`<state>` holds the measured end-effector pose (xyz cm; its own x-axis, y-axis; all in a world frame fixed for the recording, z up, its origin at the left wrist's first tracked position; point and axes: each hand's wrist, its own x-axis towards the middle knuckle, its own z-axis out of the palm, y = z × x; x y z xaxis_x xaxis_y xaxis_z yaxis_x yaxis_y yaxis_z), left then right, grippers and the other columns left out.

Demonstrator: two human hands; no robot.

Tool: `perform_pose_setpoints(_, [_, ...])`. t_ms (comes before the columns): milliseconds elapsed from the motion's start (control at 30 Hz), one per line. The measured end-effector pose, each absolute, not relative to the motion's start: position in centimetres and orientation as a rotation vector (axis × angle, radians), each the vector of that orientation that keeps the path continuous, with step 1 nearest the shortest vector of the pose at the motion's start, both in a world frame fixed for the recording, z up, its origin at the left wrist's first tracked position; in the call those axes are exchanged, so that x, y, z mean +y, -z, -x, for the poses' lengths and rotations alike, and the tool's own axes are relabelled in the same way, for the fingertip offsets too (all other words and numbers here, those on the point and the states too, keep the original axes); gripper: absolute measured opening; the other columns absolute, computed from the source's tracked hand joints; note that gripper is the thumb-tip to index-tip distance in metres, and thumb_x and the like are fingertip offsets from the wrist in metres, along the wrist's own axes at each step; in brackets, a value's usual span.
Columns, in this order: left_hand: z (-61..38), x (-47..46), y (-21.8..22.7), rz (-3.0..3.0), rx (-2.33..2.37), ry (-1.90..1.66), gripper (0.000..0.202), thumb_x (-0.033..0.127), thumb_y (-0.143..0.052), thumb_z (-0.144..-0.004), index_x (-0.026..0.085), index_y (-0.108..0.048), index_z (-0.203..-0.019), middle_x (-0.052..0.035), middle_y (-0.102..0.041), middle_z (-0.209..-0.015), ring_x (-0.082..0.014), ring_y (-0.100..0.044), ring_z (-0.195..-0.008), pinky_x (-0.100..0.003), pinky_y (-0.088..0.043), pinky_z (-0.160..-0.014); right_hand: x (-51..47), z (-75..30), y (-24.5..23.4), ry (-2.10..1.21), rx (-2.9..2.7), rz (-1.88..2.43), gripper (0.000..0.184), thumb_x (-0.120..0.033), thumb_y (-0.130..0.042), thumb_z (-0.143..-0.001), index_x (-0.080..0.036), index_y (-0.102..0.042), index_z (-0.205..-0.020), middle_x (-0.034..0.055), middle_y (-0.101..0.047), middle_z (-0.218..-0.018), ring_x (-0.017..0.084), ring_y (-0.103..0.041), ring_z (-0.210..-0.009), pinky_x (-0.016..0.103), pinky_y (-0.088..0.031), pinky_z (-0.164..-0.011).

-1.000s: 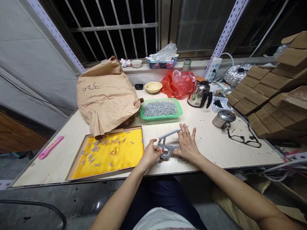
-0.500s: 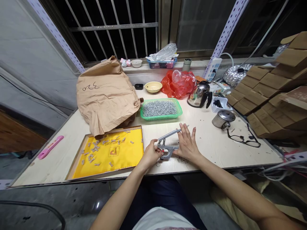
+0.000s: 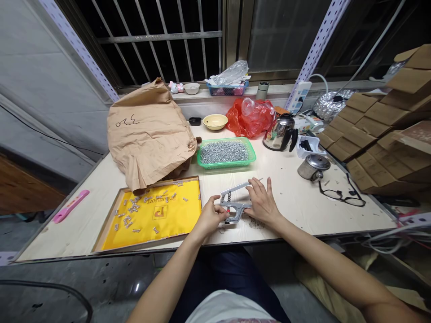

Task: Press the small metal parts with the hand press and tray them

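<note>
Left hand [image 3: 210, 217]: fingers drawn together on the head end of a metal hand press [image 3: 234, 205]; any small part between the fingertips is too small to tell. The hand press lies on the table [image 3: 296, 211] near its front edge, between both hands, spring and upper lever raised. Right hand [image 3: 263, 204]: laid over the handles, fingers curled round the upper lever, closed on it.

Surroundings, left to right: a pink tool [image 3: 70, 206] near the left edge; a yellow-lined tray [image 3: 168, 220] with scattered small metal parts, just beside the left hand; a crumpled paper sack [image 3: 148, 130] behind the tray; a green basket [image 3: 251, 158] filled with metal parts beyond the hand press; a red bag [image 3: 251, 120]; a steel kettle [image 3: 281, 132]; a lidded metal pot [image 3: 313, 168]; spectacles [image 3: 341, 196]; stacked cardboard boxes [image 3: 370, 134] at the right.
</note>
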<state>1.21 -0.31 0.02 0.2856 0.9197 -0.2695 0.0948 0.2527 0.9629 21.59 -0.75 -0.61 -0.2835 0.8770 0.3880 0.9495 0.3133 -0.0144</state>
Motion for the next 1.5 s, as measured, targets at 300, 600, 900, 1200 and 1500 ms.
perform_pose_setpoints(300, [-0.5, -0.6, -2.0, -0.921, 1.181, -0.824, 0.078, 0.037, -0.074, -0.059, 0.013, -0.036, -0.123, -0.0022, -0.062, -0.072, -0.0118, -0.056, -0.063, -0.020, -0.035, -0.052, -0.1, -21.8, 1.6, 0.187, -2.361, 1.864, 0.033, -0.044, -0.051, -0.077, -0.015, -0.052, -0.093, 0.0091, -0.060, -0.082, 0.021, -0.053, -0.080, 0.029, -0.039, -0.065])
perform_pose_setpoints(600, [-1.6, 0.0, -0.9, -0.844, 1.242, -0.736, 0.045, 0.054, -0.065, -0.062, 0.010, -0.062, -0.069, -0.0061, -0.061, -0.061, -0.0080, -0.048, -0.048, -0.019, -0.028, -0.045, 0.5, -21.6, 1.4, 0.209, -2.393, 1.897, 0.027, -0.042, -0.048, -0.080, -0.017, -0.054, -0.088, 0.0084, -0.061, -0.077, 0.021, -0.054, -0.078, 0.028, -0.034, -0.062])
perform_pose_setpoints(900, [-2.4, -0.2, -0.5, -0.961, 1.201, -0.709, 0.022, 0.029, -0.074, -0.053, 0.010, -0.064, -0.051, 0.0022, -0.044, -0.040, -0.0041, -0.029, -0.039, -0.021, -0.017, -0.042, 0.3, -21.4, 0.9, 0.331, -2.176, 1.764, 0.047, -0.052, -0.050, -0.070, -0.014, -0.060, -0.098, 0.0136, -0.052, -0.111, 0.027, -0.042, -0.104, 0.046, -0.022, -0.100])
perform_pose_setpoints(1200, [-5.0, 0.6, -1.1, -0.915, 1.281, -0.971, 0.009, 0.022, -0.068, -0.054, 0.013, -0.065, -0.053, -0.0011, -0.057, -0.052, -0.0080, -0.043, -0.048, -0.022, -0.033, -0.049, 0.4, -22.3, 2.6, 0.302, -1.919, 1.882, 0.071, -0.062, -0.037, -0.075, -0.007, -0.046, -0.118, 0.0218, -0.040, -0.127, 0.034, -0.028, -0.124, 0.057, -0.006, -0.104])
perform_pose_setpoints(1500, [-6.3, 4.2, -1.5, -0.983, 1.243, -1.049, 0.007, 0.017, -0.062, -0.053, 0.012, -0.062, -0.049, 0.0000, -0.053, -0.047, -0.0076, -0.043, -0.047, -0.022, -0.032, -0.050, 1.0, -23.5, 2.6, 0.205, -1.754, 2.053, 0.075, -0.065, -0.038, -0.073, -0.003, -0.048, -0.115, 0.0225, -0.038, -0.127, 0.033, -0.026, -0.124, 0.054, -0.008, -0.106])
